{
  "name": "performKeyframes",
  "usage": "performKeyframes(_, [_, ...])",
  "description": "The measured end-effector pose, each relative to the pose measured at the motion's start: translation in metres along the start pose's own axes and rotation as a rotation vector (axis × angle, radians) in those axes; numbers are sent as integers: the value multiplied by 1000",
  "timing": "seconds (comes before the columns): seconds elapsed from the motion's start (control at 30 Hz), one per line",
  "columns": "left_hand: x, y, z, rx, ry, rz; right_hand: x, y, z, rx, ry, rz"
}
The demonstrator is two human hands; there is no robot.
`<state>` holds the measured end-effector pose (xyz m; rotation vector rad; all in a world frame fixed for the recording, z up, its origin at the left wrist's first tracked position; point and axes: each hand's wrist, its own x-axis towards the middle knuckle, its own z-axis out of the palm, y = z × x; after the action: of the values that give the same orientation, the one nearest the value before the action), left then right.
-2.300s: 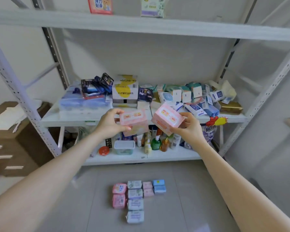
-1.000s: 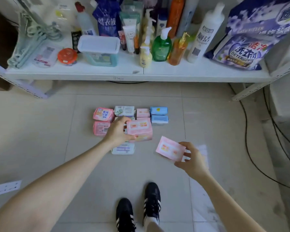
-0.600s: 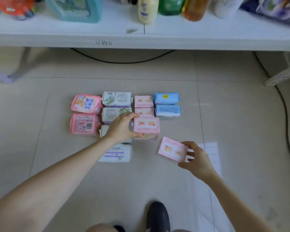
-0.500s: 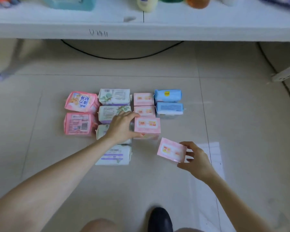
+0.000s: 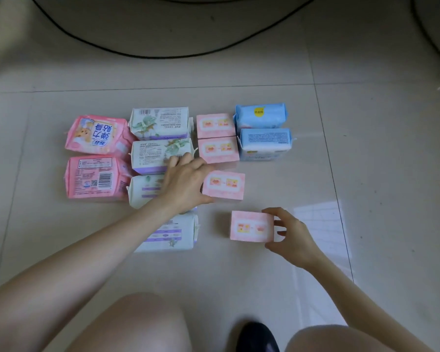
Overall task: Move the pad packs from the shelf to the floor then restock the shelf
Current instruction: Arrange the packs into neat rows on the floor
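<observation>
The near pack (image 5: 252,226), pinched by fingers (image 5: 275,212) of the right hand (image 5: 294,237), is best laid flush behind the far pack (image 5: 224,185) gripped by the left hand (image 5: 186,181).

On the floor (image 5: 366,174), a pad pack (image 5: 224,185) lay just right of the left fingers (image 5: 179,160). A second pack (image 5: 252,226) lay just left of the right fingers (image 5: 276,213). The other packs (image 5: 160,123) lay in columns behind and left of them, with a cable (image 5: 137,53) farthest behind.
</observation>
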<state>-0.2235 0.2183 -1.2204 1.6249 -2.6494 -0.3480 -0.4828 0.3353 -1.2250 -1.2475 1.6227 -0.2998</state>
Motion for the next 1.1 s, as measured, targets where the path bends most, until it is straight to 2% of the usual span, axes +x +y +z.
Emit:
performKeyframes(0.3, [-1,-10,-2,-32,161,-97,12,-11,22,47,13,-41])
performKeyframes(0.57, [9,-24,4,69,13,-123,34,-33,37,104,4,-111])
performKeyframes(1.1, [9,-25,6,40,5,-116,45,-41,45,138,47,-129])
